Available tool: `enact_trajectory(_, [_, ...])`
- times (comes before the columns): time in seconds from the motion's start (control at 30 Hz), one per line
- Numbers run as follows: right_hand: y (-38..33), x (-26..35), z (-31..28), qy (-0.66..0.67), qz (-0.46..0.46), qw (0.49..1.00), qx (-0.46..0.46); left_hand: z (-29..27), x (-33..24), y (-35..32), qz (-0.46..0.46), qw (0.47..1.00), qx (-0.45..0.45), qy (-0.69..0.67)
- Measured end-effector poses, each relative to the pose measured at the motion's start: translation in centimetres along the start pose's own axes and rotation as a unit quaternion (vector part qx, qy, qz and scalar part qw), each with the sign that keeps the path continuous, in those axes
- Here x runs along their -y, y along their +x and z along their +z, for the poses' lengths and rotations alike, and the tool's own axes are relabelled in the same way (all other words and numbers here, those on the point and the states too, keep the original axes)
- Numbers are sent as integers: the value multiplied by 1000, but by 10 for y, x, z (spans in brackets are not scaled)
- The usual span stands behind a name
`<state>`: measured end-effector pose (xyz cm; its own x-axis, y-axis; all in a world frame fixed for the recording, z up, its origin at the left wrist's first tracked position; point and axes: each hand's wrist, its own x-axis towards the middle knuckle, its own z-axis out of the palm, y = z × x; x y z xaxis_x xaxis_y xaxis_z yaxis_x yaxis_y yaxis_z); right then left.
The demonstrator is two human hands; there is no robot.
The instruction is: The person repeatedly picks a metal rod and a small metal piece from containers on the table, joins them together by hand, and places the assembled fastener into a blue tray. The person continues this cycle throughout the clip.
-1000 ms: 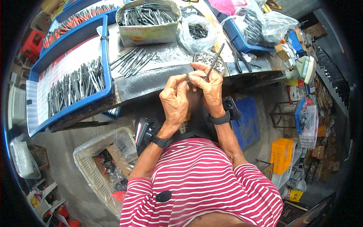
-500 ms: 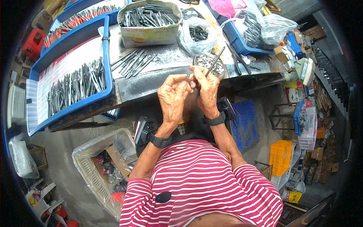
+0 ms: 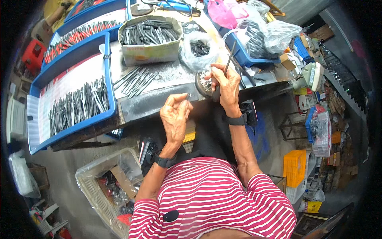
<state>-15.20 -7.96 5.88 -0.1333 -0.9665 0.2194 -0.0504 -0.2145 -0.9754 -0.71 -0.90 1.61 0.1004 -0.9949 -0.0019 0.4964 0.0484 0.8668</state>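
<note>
The table (image 3: 169, 75) runs across in front of the person from where I stand, a worn surface with a dull grey metal strip (image 3: 147, 104) along its near edge. At its left end sits a long blue plastic tray (image 3: 113, 85), lined with white sheeting and holding a row of slim dark sticks (image 3: 81, 99); behind it, toward the far left corner, another blue plastic tray (image 3: 119, 32) carries red-and-black pieces (image 3: 81, 40). Toward the far right corner there's a deep blue plastic bin (image 3: 238, 49), heaped with clear bags of dark pieces (image 3: 256, 38) and a bright pink plastic bag (image 3: 227, 14). Between tray and bin, back from the near edge, stands an open pale cardboard box (image 3: 151, 55) packed with dark sticks, and just beside it an open clear plastic bag (image 3: 199, 59) of short black bits. A loose fan of slender dark sticks (image 3: 137, 81) lies between the box and the near edge. The left hand (image 3: 175, 115) is held just off that edge, fingers bent toward the thumb; I can't tell whether anything is pinched there. The right hand (image 3: 226, 85), above the near edge, partly covers a round dish of whitish scraps (image 3: 202, 84). Gripped in its fingers is a thin dark pointed rod (image 3: 230, 57), tilted up toward the table's far side, its lower end hard to make out.
</note>
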Motion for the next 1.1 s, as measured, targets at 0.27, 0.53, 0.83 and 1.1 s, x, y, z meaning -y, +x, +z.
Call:
enact_trajectory(0.27, [80, -13, 5, -321, -119, 939, 25, 3, -3, -4, 2, 1000, 11, 24])
enact_trajectory(0.53, [102, -33, 14, -475, -131, 859, 141, -2, 1, -4, 17, 1000, 19, 18])
enact_trajectory(0.83, [110, -48, 15, -507, -187, 831, 132, -4, 1, -4, 12, 1000, 17, 13])
enact_trajectory(1.1, [108, -56, 10, -533, -222, 809, 113, -5, -1, -3, 28, 999, 21, 2])
